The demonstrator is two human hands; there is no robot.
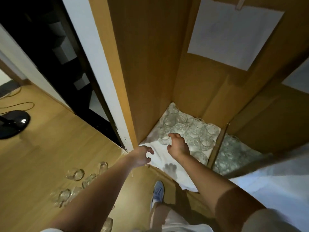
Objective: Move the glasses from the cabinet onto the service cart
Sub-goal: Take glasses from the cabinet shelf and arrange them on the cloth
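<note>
Glasses stand packed together on the floor of the cabinet, in its left compartment, pushed toward the back corner. They are clear, rounded tumblers with thick walls that catch pale highlights. One taller, straighter glass stands at the very back. They sit on a white cloth that covers the shelf and droops over the front edge, rumpled, with a grey damp-looking blotch near the overhang.

The right hand reaches into the compartment with thumb and fingers apart and bent, just at the front-left glass of the cluster. Whether it touches that glass cannot be told from the blur. The left hand hangs over the front-left corner of the cloth, fingers loosely curled and apart, holding nothing.

The cabinet is smooth, honey-coloured wood with flat panels. A thin upright divider separates the compartment from the one to its right, where a second batch of glasses shows as a blurred, glinting mass. A white sheet of paper is fixed to the panel above with a strip of tape.

At lower left more loose glasses stand on a pale wooden surface. Farther left a glossy black round base rests on the wooden floor, with a thin cable looping near it. A blue shoe shows below the cloth's hanging edge.
</note>
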